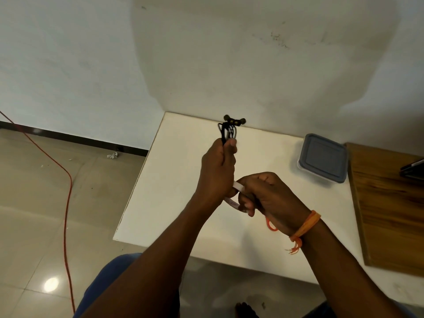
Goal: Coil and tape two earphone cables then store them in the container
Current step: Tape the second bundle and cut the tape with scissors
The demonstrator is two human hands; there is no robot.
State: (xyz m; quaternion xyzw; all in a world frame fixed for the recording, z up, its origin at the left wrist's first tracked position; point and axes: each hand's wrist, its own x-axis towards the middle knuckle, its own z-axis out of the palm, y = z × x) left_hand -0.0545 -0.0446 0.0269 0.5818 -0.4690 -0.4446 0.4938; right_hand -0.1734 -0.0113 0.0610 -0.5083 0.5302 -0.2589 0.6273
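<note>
My left hand (218, 166) grips a coiled black earphone cable (228, 129) upright above the white table (179, 180), the two earbuds sticking out at the top. Just below it, my right hand (268, 193) holds a roll of white tape (237, 198), with a strip running up toward the left hand. The container (322, 158), clear with a grey-blue lid on it, stands on the table at the right. Only this one earphone cable is in view.
A wooden board (390, 207) lies at the table's right end with a dark object (413, 168) on it. The wall stands right behind the table. An orange cord (66, 203) runs across the tiled floor at left.
</note>
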